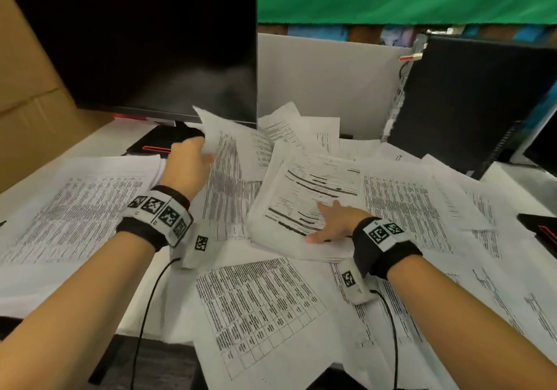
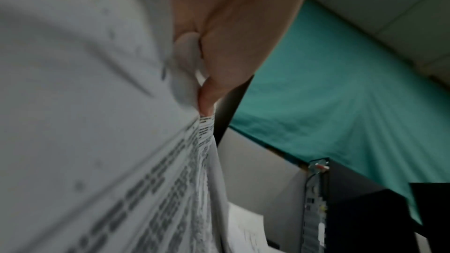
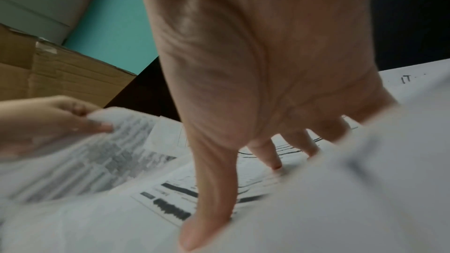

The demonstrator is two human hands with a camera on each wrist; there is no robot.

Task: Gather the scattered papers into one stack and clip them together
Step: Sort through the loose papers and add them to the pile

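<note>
Printed white papers lie scattered all over the desk. My left hand [image 1: 193, 156] grips the edge of a lifted sheet of dense text [image 1: 229, 160], which curls up in front of the monitor; in the left wrist view the fingers [image 2: 214, 84] pinch that sheet [image 2: 109, 161]. My right hand [image 1: 330, 222] lies flat, fingers spread, on top of a gathered stack of papers [image 1: 307, 196] at the desk's middle. In the right wrist view its fingertips [image 3: 275, 163] press on the stack's top page [image 3: 170, 209]. No clip is in view.
A black monitor [image 1: 144, 43] stands at the back left with its stand [image 1: 159, 142] under the lifted sheet. A cardboard box [image 1: 27, 88] is at the left, a black computer case [image 1: 470, 100] at the right. A dark object [image 1: 542, 230] sits at the right edge.
</note>
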